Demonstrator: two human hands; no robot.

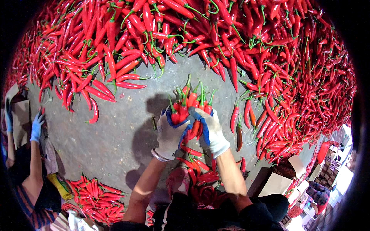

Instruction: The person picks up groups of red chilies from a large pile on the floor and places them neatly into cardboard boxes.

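Between my two gloved hands is a bunch of red chili peppers point(184, 103), their green stems pointing away from me. My left hand point(170, 129), in a white glove with blue palm coating, wraps the bunch from the left side. From the right, my right hand point(211, 129), gloved the same way, closes over the peppers with its thumb across them. A bracelet point(161, 155) circles my left wrist. Below the hands, more loose chili peppers point(194, 163) lie on the floor close to my body. The lower ends of the held peppers are partly hidden by the gloves.
A huge heap of red chili peppers point(293, 77) curves around the far side and right of the grey floor point(111, 123). At left, a co-worker's blue-gloved hand point(37, 127) reaches out. A smaller pepper pile point(94, 198) lies lower left. Cardboard boxes point(275, 184) stand lower right.
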